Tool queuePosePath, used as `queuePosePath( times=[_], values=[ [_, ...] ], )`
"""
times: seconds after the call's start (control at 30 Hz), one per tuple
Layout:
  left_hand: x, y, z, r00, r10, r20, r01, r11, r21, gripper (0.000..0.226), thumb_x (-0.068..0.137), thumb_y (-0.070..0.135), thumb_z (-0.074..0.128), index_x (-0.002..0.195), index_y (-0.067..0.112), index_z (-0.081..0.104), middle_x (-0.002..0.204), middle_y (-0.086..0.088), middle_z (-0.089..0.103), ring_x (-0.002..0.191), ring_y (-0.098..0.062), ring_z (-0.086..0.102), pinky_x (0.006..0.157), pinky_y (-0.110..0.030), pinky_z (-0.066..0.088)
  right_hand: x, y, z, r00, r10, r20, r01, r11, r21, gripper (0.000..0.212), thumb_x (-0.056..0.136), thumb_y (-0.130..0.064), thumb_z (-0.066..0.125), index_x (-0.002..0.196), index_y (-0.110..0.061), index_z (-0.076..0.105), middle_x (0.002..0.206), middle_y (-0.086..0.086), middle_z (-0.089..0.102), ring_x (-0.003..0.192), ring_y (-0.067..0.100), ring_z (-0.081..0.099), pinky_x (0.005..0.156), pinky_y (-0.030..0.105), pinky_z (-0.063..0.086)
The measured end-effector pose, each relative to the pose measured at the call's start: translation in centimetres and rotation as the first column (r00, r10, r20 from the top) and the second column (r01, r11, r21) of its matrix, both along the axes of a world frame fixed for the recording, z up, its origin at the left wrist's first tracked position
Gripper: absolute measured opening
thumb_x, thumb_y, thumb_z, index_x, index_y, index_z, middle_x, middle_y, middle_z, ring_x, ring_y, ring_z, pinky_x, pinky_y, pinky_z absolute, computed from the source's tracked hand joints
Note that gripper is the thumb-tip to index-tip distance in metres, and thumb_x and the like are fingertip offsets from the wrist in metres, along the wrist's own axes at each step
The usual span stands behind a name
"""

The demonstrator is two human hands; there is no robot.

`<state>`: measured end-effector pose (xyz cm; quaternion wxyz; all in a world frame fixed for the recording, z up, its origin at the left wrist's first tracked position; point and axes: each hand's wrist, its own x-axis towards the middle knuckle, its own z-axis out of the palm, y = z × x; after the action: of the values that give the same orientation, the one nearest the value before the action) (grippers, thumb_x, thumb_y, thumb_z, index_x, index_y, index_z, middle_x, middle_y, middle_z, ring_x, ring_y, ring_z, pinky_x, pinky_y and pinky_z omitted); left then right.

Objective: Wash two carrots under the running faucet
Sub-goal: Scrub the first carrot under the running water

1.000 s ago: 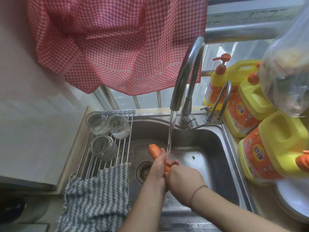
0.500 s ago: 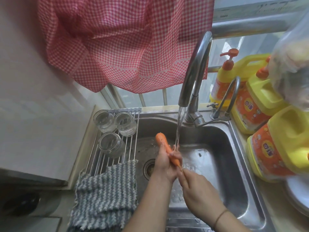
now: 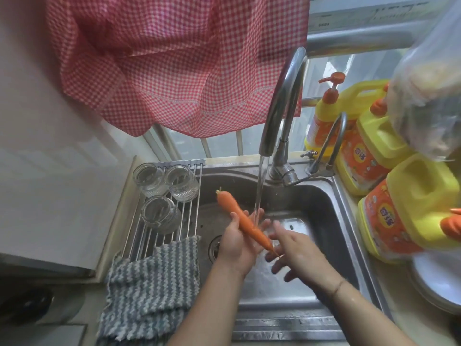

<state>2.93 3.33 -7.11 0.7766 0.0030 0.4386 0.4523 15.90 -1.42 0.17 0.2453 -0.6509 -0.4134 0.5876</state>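
A single carrot (image 3: pixel 243 222) is in view: smooth, bright orange, wet and glossy, tapering from a thick stem end at upper left to a thin root tip at lower right. It lies slanted above the steel sink (image 3: pixel 321 203), with the water stream (image 3: pixel 259 186) from the curved chrome faucet (image 3: pixel 282 101) striking its middle

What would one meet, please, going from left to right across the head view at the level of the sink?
Three clear glass jars on the wire drying rack → orange carrot in the left hand → open right hand → yellow detergent jugs.
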Motion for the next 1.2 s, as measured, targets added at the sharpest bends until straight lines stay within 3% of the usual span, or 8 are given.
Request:
queuePosePath(
  times=[0.13,0.3,0.43,0.57,0.7,0.83,1.03,1.2],
  values=[
    [0.6,-1.2,0.3,0.998,-0.015,-0.061,0.015,1.000,0.002,0.057,0.103,0.049,0.032,0.132,0.002,0.047,0.119,-0.019,0.064,0.096,-0.030,0.065,0.079,-0.042,0.056,-1.7,0.6,-1.3,0.977,0.209,0.048,-0.204,0.975,-0.085,0.037,0.099,-0.037,0.044,0.076,-0.013,0.059,0.064,0.003,0.057,0.047,0.014,0.057,0.043,0.023,0.041],
    [-0.8,0.4,0.7,0.987,0.119,-0.106,-0.126,0.990,-0.061,0.039,0.099,0.048,0.048,0.089,0.011,0.052,0.064,-0.005,0.053,0.050,-0.016,0.053,0.052,-0.026,0.049,-1.4,-2.4,-1.9,0.782,0.277,0.558,-0.390,0.916,0.091,0.034,0.097,-0.046,0.043,0.072,-0.025,0.049,0.066,-0.007,0.055,0.063,0.014,0.054,0.058,0.032,0.039],
    [-2.1,2.3,0.3,0.973,0.191,-0.132,-0.194,0.981,-0.009,0.024,0.101,0.038,0.049,0.093,0.015,0.053,0.070,-0.002,0.055,0.051,-0.016,0.055,0.050,-0.029,0.050,0.5,-5.8,-2.1,0.463,0.073,0.883,-0.501,0.843,0.193,0.024,0.090,-0.048,0.045,0.088,-0.029,0.058,0.070,-0.007,0.064,0.064,0.018,0.065,0.052,0.032,0.033],
    [-1.0,1.8,1.4,0.976,0.122,-0.180,-0.138,0.987,-0.077,0.031,0.105,0.035,0.040,0.086,0.012,0.050,0.071,-0.008,0.057,0.062,-0.021,0.055,0.066,-0.036,0.051,2.0,-5.3,-3.4,0.381,-0.256,0.888,-0.446,0.790,0.420,0.005,0.074,-0.022,0.070,0.076,-0.023,0.065,0.056,-0.003,0.060,0.044,0.022,0.057,0.047,0.030,0.035],
    [-0.8,0.6,1.4,0.955,0.113,-0.276,-0.125,0.992,-0.026,0.026,0.106,0.028,0.041,0.086,0.013,0.048,0.075,-0.009,0.057,0.062,-0.021,0.060,0.063,-0.036,0.052,1.2,-4.2,-3.4,0.294,-0.063,0.954,-0.467,0.861,0.200,0.031,0.070,-0.040,0.077,0.084,-0.024,0.054,0.070,-0.004,0.062,0.057,0.022,0.063,0.062,0.036,0.043],
    [-0.7,-0.5,1.0,0.970,0.076,-0.231,-0.076,0.997,0.008,0.021,0.105,0.030,0.041,0.098,0.012,0.049,0.081,-0.011,0.064,0.081,-0.026,0.062,0.080,-0.043,0.051,0.3,-2.7,-2.8,0.592,0.138,0.794,-0.383,0.915,0.127,0.029,0.091,-0.058,0.047,0.104,-0.031,0.048,0.098,-0.006,0.060,0.088,0.020,0.063,0.066,0.032,0.040],
    [-2.1,-0.8,0.4,0.950,-0.029,-0.310,0.042,0.999,0.035,0.009,0.102,0.012,0.047,0.099,0.010,0.056,0.090,-0.011,0.063,0.076,-0.019,0.061,0.058,-0.030,0.053,1.9,-4.9,-3.1,0.490,0.075,0.868,-0.341,0.934,0.111,0.027,0.090,-0.059,0.048,0.099,-0.034,0.053,0.096,-0.011,0.059,0.083,0.015,0.063,0.068,0.033,0.051],
    [-2.5,-2.7,-1.3,0.765,-0.321,-0.558,0.390,0.921,0.004,0.011,0.098,0.006,0.055,0.097,0.009,0.066,0.092,-0.013,0.069,0.077,-0.021,0.069,0.066,-0.032,0.058,2.7,-6.4,-4.7,0.548,-0.090,0.832,-0.226,0.941,0.251,0.027,0.081,-0.045,0.068,0.104,-0.034,0.058,0.099,-0.009,0.061,0.089,0.017,0.063,0.067,0.032,0.047]
  ],
)
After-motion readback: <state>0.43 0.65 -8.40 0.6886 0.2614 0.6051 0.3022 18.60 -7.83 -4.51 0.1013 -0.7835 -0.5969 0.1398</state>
